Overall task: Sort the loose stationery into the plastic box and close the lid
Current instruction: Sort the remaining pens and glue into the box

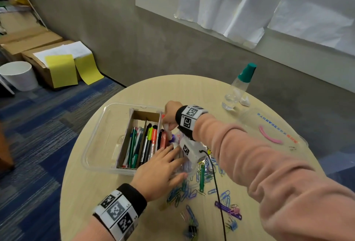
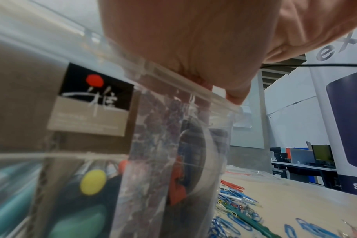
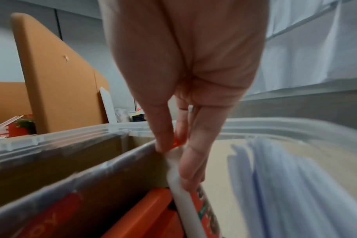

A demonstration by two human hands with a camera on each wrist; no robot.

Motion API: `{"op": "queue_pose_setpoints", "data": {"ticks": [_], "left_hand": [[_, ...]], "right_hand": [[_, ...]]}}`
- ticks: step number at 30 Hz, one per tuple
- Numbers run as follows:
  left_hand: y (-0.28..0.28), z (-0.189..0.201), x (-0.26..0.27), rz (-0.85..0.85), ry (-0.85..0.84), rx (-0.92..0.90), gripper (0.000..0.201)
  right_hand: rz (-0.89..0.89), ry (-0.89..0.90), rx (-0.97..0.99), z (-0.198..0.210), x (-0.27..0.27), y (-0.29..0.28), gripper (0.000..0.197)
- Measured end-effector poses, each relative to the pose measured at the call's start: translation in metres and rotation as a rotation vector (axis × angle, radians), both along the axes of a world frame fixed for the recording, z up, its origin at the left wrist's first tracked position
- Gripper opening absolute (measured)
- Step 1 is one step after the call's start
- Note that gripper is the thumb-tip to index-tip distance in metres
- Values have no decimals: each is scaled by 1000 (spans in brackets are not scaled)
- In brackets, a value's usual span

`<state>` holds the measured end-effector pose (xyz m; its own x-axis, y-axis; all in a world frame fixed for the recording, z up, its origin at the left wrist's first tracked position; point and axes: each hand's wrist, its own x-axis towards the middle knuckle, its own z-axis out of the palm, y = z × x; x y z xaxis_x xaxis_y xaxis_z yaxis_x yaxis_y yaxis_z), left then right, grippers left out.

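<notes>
A clear plastic box (image 1: 99, 137) sits on the round table with a cardboard insert (image 1: 147, 115) full of pens and markers. My right hand (image 1: 171, 114) is over the box's right side and pinches a white tube (image 3: 179, 190) with an orange cap. The tube points down beside the insert's wall, next to orange items. My left hand (image 1: 163, 167) lies flat on the box's near right rim (image 2: 173, 75), fingers spread. Loose paper clips (image 1: 192, 190) and a green pen (image 1: 201, 179) lie on the table by that hand. The clear lid (image 1: 269, 129) lies at the right.
A clear bottle with a teal cap (image 1: 238, 89) stands at the table's far right. A black cable (image 1: 217, 187) crosses the clips. A purple strip (image 1: 227, 210) and a black binder clip (image 1: 192, 229) lie near the front edge. Cardboard boxes and a white bin stand on the floor at left.
</notes>
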<state>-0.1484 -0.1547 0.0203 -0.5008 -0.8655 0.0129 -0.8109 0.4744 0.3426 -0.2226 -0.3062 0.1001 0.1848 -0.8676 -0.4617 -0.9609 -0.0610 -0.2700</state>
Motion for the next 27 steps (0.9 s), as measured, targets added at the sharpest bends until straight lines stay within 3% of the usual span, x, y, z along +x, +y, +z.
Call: {"op": "queue_pose_setpoints", "data": {"ticks": [4, 8, 13, 18, 24, 27], "left_hand": [[0, 2, 0, -2, -3, 6, 56], [0, 4, 0, 11, -5, 18, 54], [-1, 7, 0, 21, 32, 60, 54], [-2, 9, -1, 37, 29, 137, 54], [-1, 6, 0, 52, 25, 139, 55], [-1, 5, 0, 47, 24, 136, 55]], "right_hand": [[4, 8, -36, 0, 2, -2, 24], [-52, -92, 12, 9, -6, 1, 32], [18, -235, 105, 16, -23, 14, 39], [196, -101, -123, 11, -23, 22, 38], [346, 111, -208, 18, -3, 14, 20], [372, 117, -260, 31, -8, 13, 16]]}}
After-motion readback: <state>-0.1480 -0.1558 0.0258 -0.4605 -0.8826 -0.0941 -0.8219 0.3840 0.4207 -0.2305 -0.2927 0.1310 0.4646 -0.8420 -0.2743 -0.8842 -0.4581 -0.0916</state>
